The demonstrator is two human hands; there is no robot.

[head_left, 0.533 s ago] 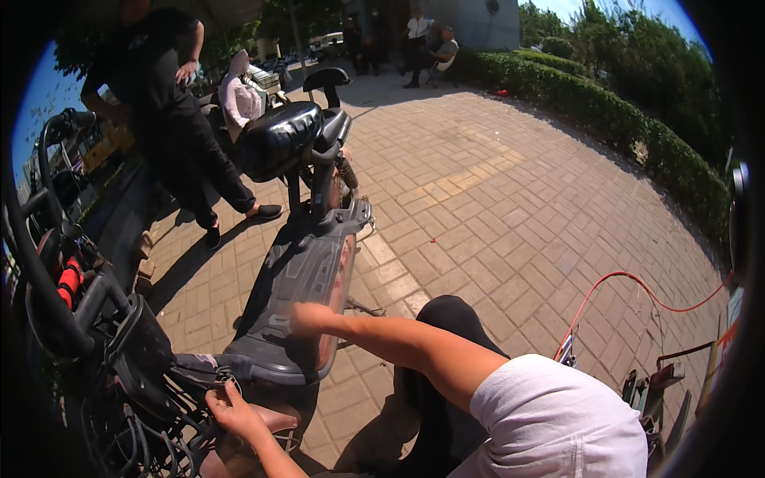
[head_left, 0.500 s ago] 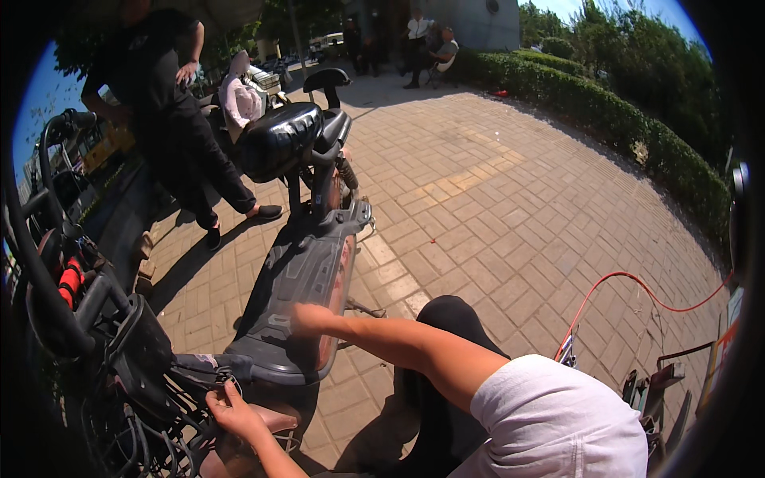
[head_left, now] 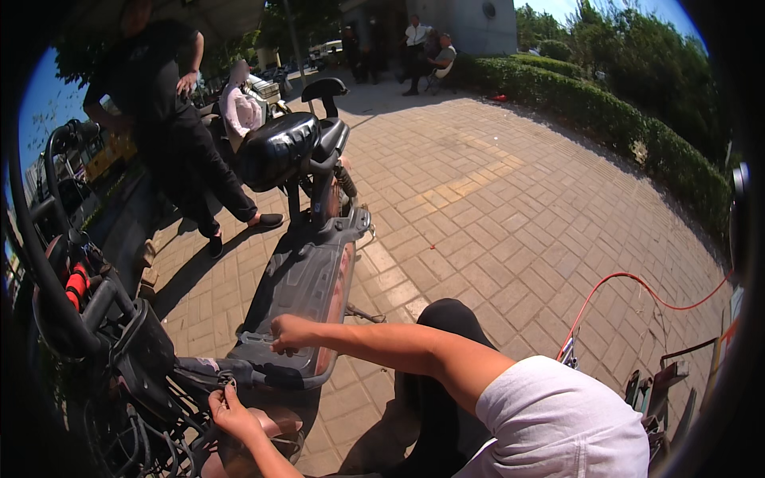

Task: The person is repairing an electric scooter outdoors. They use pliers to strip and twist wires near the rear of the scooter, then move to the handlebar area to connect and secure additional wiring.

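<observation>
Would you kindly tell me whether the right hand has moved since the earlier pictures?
Yes: the right hand has moved to the left, slightly farther across the scooter footboard.

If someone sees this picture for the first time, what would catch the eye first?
Probably the black scooter with a flat, dark plastic footboard, stretching from lower left toward top centre. The bare right hand is over that footboard, the bare left hand near its front end. At the right, a thin, curved red hose stands out against brown brick paving.
</observation>
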